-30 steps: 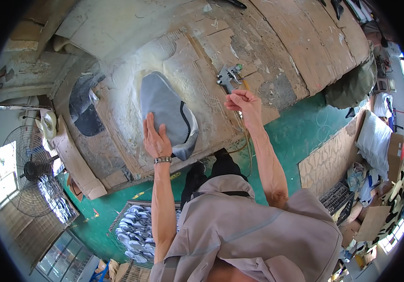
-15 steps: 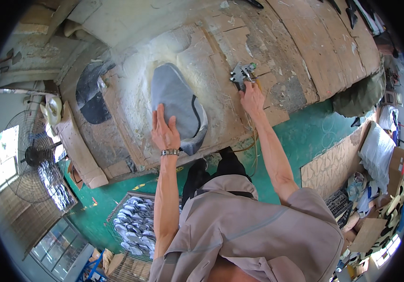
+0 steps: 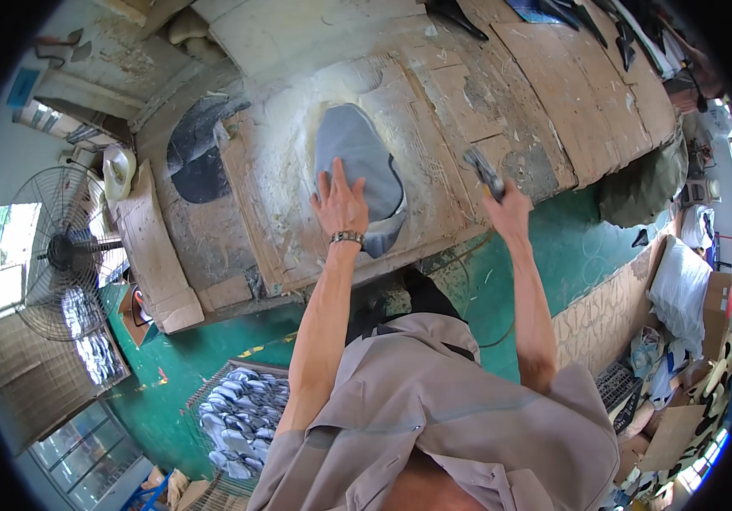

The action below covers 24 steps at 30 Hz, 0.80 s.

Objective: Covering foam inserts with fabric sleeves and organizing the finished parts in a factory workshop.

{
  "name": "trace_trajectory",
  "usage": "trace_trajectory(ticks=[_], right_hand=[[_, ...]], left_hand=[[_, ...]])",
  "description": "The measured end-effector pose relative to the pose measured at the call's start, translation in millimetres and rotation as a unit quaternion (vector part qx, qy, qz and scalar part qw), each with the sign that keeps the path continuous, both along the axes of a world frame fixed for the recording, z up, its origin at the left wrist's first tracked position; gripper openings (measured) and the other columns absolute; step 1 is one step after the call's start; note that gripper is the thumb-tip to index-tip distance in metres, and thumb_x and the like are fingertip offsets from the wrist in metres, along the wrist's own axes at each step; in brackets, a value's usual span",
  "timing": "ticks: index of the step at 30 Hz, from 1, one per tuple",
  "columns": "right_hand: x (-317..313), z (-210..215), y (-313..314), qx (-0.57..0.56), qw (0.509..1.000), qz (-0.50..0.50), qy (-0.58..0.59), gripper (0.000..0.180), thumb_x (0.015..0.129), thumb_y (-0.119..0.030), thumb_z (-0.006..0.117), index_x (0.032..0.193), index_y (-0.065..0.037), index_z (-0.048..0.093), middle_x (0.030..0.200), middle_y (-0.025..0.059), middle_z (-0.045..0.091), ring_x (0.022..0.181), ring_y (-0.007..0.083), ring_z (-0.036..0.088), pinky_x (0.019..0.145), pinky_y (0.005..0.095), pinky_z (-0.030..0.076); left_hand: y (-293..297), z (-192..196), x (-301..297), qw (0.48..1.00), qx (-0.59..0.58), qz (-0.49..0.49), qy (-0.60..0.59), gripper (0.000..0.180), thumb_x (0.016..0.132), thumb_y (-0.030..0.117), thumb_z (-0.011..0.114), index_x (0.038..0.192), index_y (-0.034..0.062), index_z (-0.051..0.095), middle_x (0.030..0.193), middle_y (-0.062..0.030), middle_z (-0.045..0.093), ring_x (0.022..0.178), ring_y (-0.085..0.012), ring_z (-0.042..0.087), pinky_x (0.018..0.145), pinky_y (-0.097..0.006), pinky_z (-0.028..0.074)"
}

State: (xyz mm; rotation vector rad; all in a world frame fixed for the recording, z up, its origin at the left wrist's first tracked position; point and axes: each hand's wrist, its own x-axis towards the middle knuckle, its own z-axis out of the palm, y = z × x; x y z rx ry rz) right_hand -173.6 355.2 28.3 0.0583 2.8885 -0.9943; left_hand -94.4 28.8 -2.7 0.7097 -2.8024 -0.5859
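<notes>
On the worktable lies a grey, rounded fabric-like piece (image 3: 351, 134), with a dark curved edge along its right side and a folded lower end. My left hand (image 3: 342, 204) rests flat on its lower left part, fingers spread, a banded watch on the wrist. Off to the right, my right hand (image 3: 509, 213) is closed around the handle of a metal spray gun (image 3: 487, 175), near the table's front edge. Part of the handle is hidden by my fingers. A thin hose (image 3: 468, 253) hangs below the table edge.
Pale dried overspray coats the cardboard table top (image 3: 276, 175) around the grey piece. A dark flat piece (image 3: 204, 149) lies left of it. Further left stands a caged fan (image 3: 61, 251). A wire basket (image 3: 238, 417) of grey shaped pieces sits on the green floor.
My right hand has closed round the spray gun and drawn it right, toward the front edge. My left hand has shifted further onto the grey piece. The whole view has swung slightly.
</notes>
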Motion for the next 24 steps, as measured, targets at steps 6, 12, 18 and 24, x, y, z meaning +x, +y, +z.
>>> trace_trajectory(ticks=[6,12,18,24], right_hand=[[160,133,14,-0.076,0.997,-0.027,-0.014,0.018,0.090,-0.013,0.067,0.099,0.002,0.067,0.066,0.0092,0.061,0.058,0.0126,0.059,0.055,0.0324,0.044],[250,232,-18,-0.067,0.991,0.062,0.095,0.032,0.080,0.006,0.058,0.109,0.005,0.071,0.099,0.0116,0.068,0.079,0.0110,0.066,0.054,0.0281,0.048],[298,289,-27,-0.276,0.959,0.063,-0.016,0.075,0.077,0.008,0.048,0.152,0.003,0.048,0.112,0.0133,0.070,0.097,0.0151,0.068,0.065,0.0229,0.058],[298,320,-26,-0.199,0.965,0.168,-0.040,0.061,0.089,0.004,0.063,0.149,0.003,0.052,0.102,0.0103,0.072,0.086,0.0150,0.066,0.082,0.0295,0.054]], left_hand=[[-1,9,6,0.999,0.033,-0.036,0.020,0.069,0.103,0.042,0.057,0.162,0.0169,0.031,0.154,-0.0125,0.053,0.150,-0.0326,0.040,0.119,-0.057,0.028],[-30,7,28,0.952,0.164,-0.070,0.248,0.072,0.101,0.031,0.061,0.162,0.0100,0.028,0.157,-0.0170,0.049,0.150,-0.0391,0.037,0.118,-0.057,0.031],[-44,7,141,0.851,0.410,-0.021,0.328,0.048,0.105,0.018,0.056,0.151,0.0038,0.048,0.141,-0.0165,0.062,0.120,-0.0260,0.065,0.103,-0.039,0.050],[-62,-117,337,0.861,0.460,0.155,0.152,0.042,0.108,0.039,0.055,0.132,0.0059,0.063,0.087,-0.0028,0.071,0.071,-0.0101,0.064,0.063,-0.027,0.051]])
